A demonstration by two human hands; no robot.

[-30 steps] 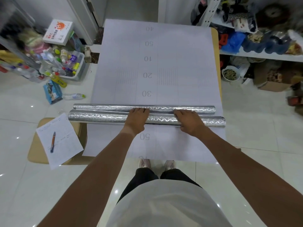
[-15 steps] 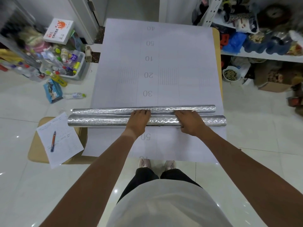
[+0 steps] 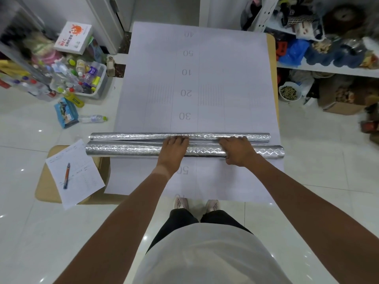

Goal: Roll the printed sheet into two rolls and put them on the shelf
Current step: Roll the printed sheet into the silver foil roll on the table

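Observation:
Two silver foil-like rolls lie side by side across the white printed sheet, which is spread flat on the table and shows numbers such as 20 and 30. The near roll is thicker than the far roll. My left hand lies over the middle of the near roll, its fingertips reaching the far roll. My right hand grips the near roll further right, fingers over the top and thumb on the near side. The shelf stands to the right, crowded with items.
The table edge shows along the sheet's right side. A low stool at the left holds a paper form and a pen. A bin of bottles and a bottle sit on the floor at left, a bowl at right.
Both hands stay on the near roll. The gap between the two rolls looks slightly wider now; otherwise nothing has visibly moved.

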